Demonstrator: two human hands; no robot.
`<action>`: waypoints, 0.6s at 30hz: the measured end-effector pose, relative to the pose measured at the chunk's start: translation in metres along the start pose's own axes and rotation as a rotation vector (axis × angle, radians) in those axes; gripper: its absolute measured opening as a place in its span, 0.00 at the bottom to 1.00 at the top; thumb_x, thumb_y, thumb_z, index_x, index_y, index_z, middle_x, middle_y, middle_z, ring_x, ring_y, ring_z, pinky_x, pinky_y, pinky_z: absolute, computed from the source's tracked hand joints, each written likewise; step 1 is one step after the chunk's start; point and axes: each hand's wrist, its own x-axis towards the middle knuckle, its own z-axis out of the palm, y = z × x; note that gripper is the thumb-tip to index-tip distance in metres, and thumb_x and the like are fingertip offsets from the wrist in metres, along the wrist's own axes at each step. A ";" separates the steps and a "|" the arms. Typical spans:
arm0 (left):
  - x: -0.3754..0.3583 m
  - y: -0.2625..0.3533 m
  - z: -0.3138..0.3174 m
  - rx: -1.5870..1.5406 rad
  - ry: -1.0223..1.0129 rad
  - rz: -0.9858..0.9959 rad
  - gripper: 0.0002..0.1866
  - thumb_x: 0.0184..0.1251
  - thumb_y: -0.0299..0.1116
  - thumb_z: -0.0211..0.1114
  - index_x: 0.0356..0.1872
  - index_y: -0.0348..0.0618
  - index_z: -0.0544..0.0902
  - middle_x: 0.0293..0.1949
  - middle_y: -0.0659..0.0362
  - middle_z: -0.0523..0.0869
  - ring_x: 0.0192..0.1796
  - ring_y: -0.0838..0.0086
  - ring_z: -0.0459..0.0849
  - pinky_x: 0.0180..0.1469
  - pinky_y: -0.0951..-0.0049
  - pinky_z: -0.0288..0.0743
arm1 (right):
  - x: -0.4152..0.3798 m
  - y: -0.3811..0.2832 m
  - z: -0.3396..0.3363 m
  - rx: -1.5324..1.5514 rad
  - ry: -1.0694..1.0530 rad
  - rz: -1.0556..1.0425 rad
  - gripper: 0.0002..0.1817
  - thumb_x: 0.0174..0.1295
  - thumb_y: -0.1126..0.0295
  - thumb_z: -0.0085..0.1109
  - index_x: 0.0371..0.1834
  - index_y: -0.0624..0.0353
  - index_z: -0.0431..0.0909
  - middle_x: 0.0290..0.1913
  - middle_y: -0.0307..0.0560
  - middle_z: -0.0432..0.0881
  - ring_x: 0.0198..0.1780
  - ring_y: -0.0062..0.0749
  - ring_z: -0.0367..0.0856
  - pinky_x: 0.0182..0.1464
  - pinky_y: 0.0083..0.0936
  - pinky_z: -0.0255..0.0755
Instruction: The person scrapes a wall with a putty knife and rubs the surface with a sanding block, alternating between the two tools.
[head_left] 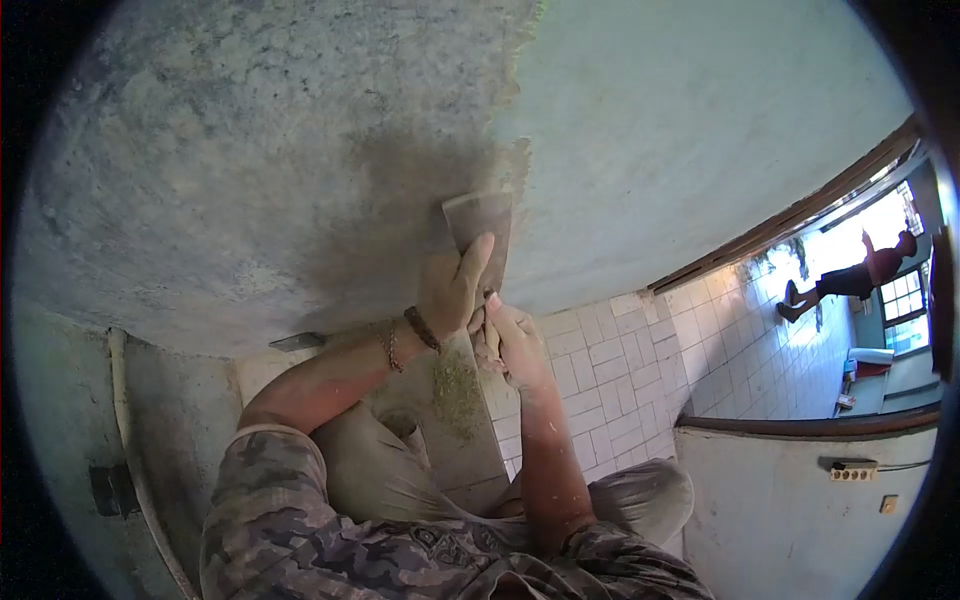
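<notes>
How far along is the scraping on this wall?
Looks done: the mottled grey stretch on the left, where the green coat seems to be off.
In hand: the scraper, its blade near the ragged edge of the coat. The right hand is at the handle, the left hand at the blade.
Left, it seems: the pale green coat on the right. The wall's full extent can't be judged.

A person (872,270) in a dark red top stands beyond a brown doorframe (800,427). A multi-socket strip (854,471) is near a small wall plate (889,504); a pale pipe (124,400) runs at left.
</notes>
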 end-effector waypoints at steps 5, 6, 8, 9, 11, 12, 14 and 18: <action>0.005 -0.032 0.003 -0.043 0.000 0.047 0.31 0.75 0.50 0.56 0.17 0.34 0.75 0.12 0.58 0.68 0.18 0.76 0.65 0.22 0.66 0.62 | 0.008 0.013 -0.005 -0.064 0.051 -0.035 0.26 0.77 0.50 0.43 0.29 0.61 0.76 0.13 0.37 0.67 0.11 0.18 0.58 0.14 0.17 0.52; 0.005 -0.037 0.004 -0.014 0.008 0.080 0.30 0.75 0.50 0.57 0.17 0.33 0.75 0.12 0.58 0.68 0.17 0.76 0.65 0.22 0.66 0.61 | 0.012 0.021 -0.011 -0.047 0.041 -0.021 0.27 0.77 0.50 0.43 0.28 0.61 0.76 0.13 0.37 0.67 0.11 0.18 0.59 0.14 0.18 0.52; 0.001 -0.024 0.004 0.036 0.016 0.118 0.30 0.75 0.49 0.57 0.18 0.32 0.74 0.11 0.57 0.67 0.17 0.76 0.65 0.21 0.66 0.61 | 0.003 0.010 -0.007 -0.085 0.069 -0.006 0.27 0.77 0.50 0.43 0.28 0.61 0.75 0.13 0.38 0.67 0.11 0.18 0.59 0.14 0.18 0.53; 0.000 -0.020 0.004 0.058 0.011 0.122 0.30 0.75 0.49 0.57 0.19 0.31 0.74 0.11 0.56 0.66 0.17 0.76 0.65 0.21 0.65 0.61 | 0.001 0.005 -0.005 -0.118 0.100 0.020 0.27 0.77 0.49 0.44 0.28 0.60 0.75 0.13 0.38 0.67 0.11 0.19 0.60 0.15 0.18 0.53; 0.008 0.027 -0.002 0.037 0.023 0.213 0.30 0.75 0.49 0.57 0.19 0.31 0.75 0.12 0.54 0.66 0.17 0.76 0.66 0.21 0.65 0.61 | -0.012 -0.027 0.026 -0.054 0.099 0.008 0.27 0.77 0.49 0.44 0.27 0.60 0.75 0.13 0.37 0.67 0.11 0.19 0.60 0.15 0.18 0.54; 0.004 0.026 -0.002 0.022 0.028 0.239 0.30 0.75 0.49 0.57 0.19 0.31 0.75 0.12 0.53 0.66 0.17 0.76 0.67 0.21 0.65 0.61 | -0.020 -0.030 0.036 0.003 0.103 0.012 0.27 0.76 0.48 0.45 0.27 0.60 0.74 0.13 0.37 0.67 0.11 0.19 0.61 0.15 0.18 0.54; 0.004 0.005 -0.002 -0.004 0.021 0.188 0.30 0.75 0.49 0.58 0.19 0.31 0.75 0.13 0.52 0.68 0.17 0.76 0.68 0.21 0.65 0.61 | -0.009 -0.009 0.023 -0.042 0.110 -0.023 0.27 0.76 0.48 0.45 0.26 0.60 0.74 0.12 0.37 0.66 0.11 0.19 0.61 0.15 0.18 0.55; 0.001 -0.044 0.002 -0.016 0.046 0.174 0.30 0.75 0.49 0.58 0.18 0.33 0.77 0.14 0.52 0.70 0.17 0.78 0.68 0.19 0.67 0.59 | 0.004 0.018 0.006 -0.140 0.125 -0.044 0.28 0.76 0.47 0.46 0.26 0.58 0.74 0.12 0.36 0.66 0.12 0.19 0.61 0.15 0.19 0.55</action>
